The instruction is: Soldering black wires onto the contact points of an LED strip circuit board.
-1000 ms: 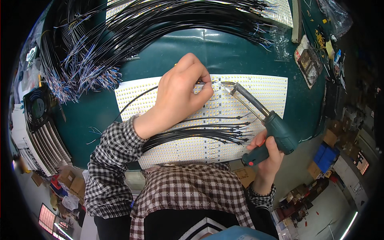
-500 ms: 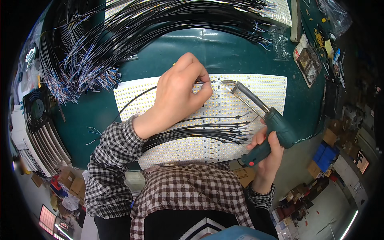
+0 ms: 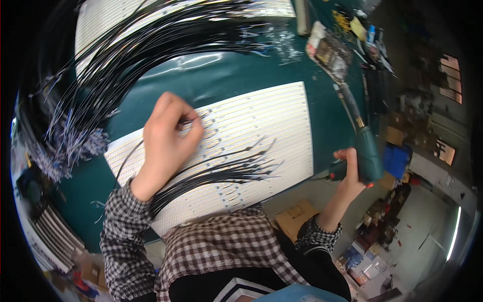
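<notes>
My left hand pinches a thin black wire against the pale panel of LED strips lying on the green mat. Several black wires with bare ends lie fanned across the panel just right of that hand. My right hand grips the handle of a teal soldering iron off the table's right edge. The iron's barrel points up and away from the panel.
A large bundle of black wires arcs across the far mat, its blue-and-white ends heaped at the left. Tools and small parts crowd the far right. A cardboard box sits below the table edge.
My right hand has swung the soldering iron off the panel to the right, past the table edge. The view has tilted. My left hand still holds the wire on the panel.
</notes>
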`<action>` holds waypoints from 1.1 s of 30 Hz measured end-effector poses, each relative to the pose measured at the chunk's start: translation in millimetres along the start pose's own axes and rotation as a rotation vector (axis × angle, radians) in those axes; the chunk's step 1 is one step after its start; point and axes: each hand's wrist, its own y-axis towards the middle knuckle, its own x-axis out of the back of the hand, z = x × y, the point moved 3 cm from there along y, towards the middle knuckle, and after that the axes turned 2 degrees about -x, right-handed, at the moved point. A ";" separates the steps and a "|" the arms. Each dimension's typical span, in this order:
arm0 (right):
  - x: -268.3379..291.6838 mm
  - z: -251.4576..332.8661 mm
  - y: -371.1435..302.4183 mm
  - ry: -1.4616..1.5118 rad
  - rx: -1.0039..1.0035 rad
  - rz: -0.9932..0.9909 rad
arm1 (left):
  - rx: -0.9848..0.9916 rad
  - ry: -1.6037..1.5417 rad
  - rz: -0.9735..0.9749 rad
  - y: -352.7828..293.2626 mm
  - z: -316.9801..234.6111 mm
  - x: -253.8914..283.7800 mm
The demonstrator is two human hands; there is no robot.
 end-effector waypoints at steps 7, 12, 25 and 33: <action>25.8 -0.4 58.3 -0.683 0.612 0.010 | 0.028 -0.001 0.053 1.3 -0.4 -2.1; 22.5 11.5 84.8 -0.800 0.726 0.159 | 0.049 0.015 0.051 3.9 -0.7 -2.1; 23.7 9.7 84.6 -0.422 0.423 0.117 | 0.050 -0.005 0.061 0.3 1.6 -0.2; 22.0 -27.1 96.8 0.120 -0.076 0.011 | 0.046 -0.016 0.056 3.6 1.3 -3.1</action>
